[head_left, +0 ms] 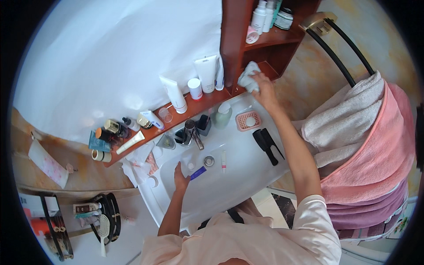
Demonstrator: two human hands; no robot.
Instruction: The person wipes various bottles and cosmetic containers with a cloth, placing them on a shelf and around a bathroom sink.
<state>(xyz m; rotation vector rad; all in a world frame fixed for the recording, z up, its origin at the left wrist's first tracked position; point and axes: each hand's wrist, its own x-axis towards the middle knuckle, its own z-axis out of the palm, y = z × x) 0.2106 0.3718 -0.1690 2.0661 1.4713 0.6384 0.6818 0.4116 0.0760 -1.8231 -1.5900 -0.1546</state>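
My right hand reaches up to the lowest compartment of the brown wooden shelf, its fingers closed on a crumpled whitish cloth. My left hand hovers over the left side of the white washbasin, thumb spread from the fingers. A blue-purple tube shows right at its fingertips; whether they touch is unclear. Close by are a small clear-white cup and, farther right in the basin, a slim white tube. The round drain lies between them.
Bottles and tubes line the brown ledge. Behind the faucet stand a dark cup and a green pump bottle. A pink soap dish and black comb and brush lie on the right rim. Towels hang right.
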